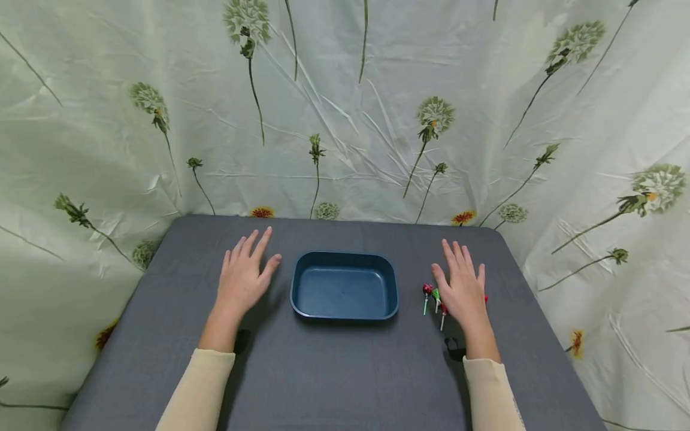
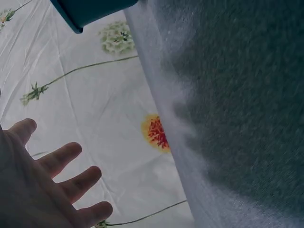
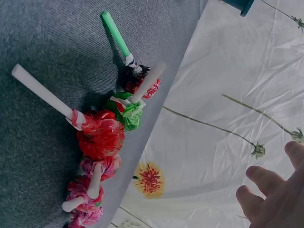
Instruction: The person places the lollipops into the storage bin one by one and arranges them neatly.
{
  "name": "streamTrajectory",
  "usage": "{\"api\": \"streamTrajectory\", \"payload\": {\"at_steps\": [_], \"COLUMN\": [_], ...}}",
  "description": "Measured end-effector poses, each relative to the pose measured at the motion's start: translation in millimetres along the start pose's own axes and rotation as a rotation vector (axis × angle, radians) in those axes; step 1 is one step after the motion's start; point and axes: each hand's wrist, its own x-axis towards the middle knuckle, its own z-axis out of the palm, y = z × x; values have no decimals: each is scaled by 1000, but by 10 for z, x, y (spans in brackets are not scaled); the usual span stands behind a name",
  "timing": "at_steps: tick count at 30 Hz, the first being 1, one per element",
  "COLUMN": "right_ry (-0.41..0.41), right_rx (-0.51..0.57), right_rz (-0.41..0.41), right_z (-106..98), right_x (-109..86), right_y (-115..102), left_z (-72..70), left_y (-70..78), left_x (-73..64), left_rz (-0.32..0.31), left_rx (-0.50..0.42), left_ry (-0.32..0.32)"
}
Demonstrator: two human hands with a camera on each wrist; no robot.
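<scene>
Both hands hover over the table with fingers spread and nothing in them. My left hand (image 1: 244, 280) is just left of a dark blue rectangular tray (image 1: 345, 290); in the left wrist view its fingers (image 2: 71, 183) are extended. On the right, my right hand (image 1: 460, 293) is above several wrapped lollipops, hiding part of them in the head view. The right wrist view shows a red lollipop (image 3: 99, 135) with a white stick, a green one (image 3: 126, 111), a dark red one with a green stick (image 3: 115, 35), and pink ones (image 3: 85, 192) in a cluster.
The table (image 1: 345, 377) has a grey cloth cover. Behind and beside it hangs a pale curtain (image 1: 356, 120) printed with dandelions and flowers. The tray stands between the two hands, its inside bare, with the lollipops to its right.
</scene>
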Motion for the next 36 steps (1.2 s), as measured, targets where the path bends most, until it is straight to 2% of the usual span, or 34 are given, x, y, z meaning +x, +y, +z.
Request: {"api": "streamTrajectory", "payload": {"at_steps": [13, 17, 20, 25, 29, 36], "right_ry": [39, 51, 68, 114, 140, 103], "right_rx": [33, 37, 50, 79, 102, 184], "right_rz": [-9, -5, 2, 2, 12, 60], "right_z": [27, 28, 31, 40, 49, 74], "right_x": [-35, -57, -82, -99, -115, -159], "right_y": [24, 33, 35, 46, 66, 119], "left_z": [60, 87, 112, 168, 246, 382], "left_y": [133, 147, 148, 114, 31, -83], "left_x": [-77, -88, -87, -68, -35, 26], "left_rz": [-51, -49, -41, -43, -58, -127], "left_rx": [0, 0, -40, -208, -400, -731], "left_ry": [-78, -108, -149, -267, -370, -520]}}
